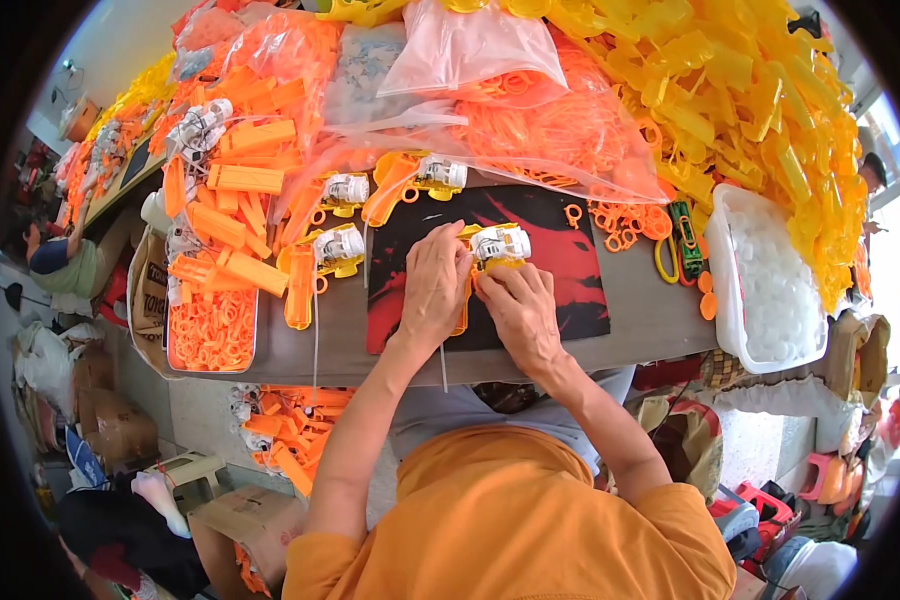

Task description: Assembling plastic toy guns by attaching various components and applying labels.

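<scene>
Holding a toy (pixel 500 243) over a black and red mat (pixel 570 285)

Grasping its left side with the left hand (pixel 435 283). Touching its lower edge with the curled right hand (pixel 522 315); cannot tell if pinching. Near the left hand, three more toys (pixel 338 245), also yellow and white. Well off to the right, a white tub (pixel 778 359).

Yellow toy shell (pixel 500 264), white cylindrical part (pixel 501 243) at far end, over mat (pixel 562 290)
</scene>
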Demonstrator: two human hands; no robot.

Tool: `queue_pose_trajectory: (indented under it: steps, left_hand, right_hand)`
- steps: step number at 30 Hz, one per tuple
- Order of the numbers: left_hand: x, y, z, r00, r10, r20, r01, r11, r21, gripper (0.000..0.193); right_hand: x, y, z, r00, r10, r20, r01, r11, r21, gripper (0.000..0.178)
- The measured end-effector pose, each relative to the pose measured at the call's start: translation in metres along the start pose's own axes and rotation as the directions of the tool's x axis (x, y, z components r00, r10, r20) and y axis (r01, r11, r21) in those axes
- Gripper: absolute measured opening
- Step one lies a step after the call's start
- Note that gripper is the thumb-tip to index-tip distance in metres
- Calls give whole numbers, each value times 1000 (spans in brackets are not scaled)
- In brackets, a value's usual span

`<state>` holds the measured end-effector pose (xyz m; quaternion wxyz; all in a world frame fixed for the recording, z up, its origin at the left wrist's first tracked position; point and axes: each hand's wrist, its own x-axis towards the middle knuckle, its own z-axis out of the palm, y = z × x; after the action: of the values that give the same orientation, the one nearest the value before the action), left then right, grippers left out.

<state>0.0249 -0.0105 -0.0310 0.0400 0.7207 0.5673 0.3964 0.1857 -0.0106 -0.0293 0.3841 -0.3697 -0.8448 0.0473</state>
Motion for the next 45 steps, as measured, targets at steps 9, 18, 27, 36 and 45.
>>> queue_pose_trajectory:
  steps: [9,18,27,36,45]
  left_hand:
    - [8,-11,-4,999,-13,46,20,986,-165,38]
    - [9,-14,-4,999,-19,45,27,981,-193,38]
    - [22,-13,-21,993,68,94,-67,998,-11,22]
    - [18,13,-10,998,-19,-54,24,996,88,17]
    - [-13,22,-11,987,135,88,-152,962,228,27]
  right_hand:
    - [16,12,-19,952,-215,219,236,969,-74,35]
    - [-7,-22,2,987,-89,137,120,964,-236,39]
    - [20,30,-13,998,-24,54,31,991,-132,49]
    - [13,30,7,999,4,43,4,981,-192,49]
    - [17,28,3,998,63,4,-63,997,-55,39]
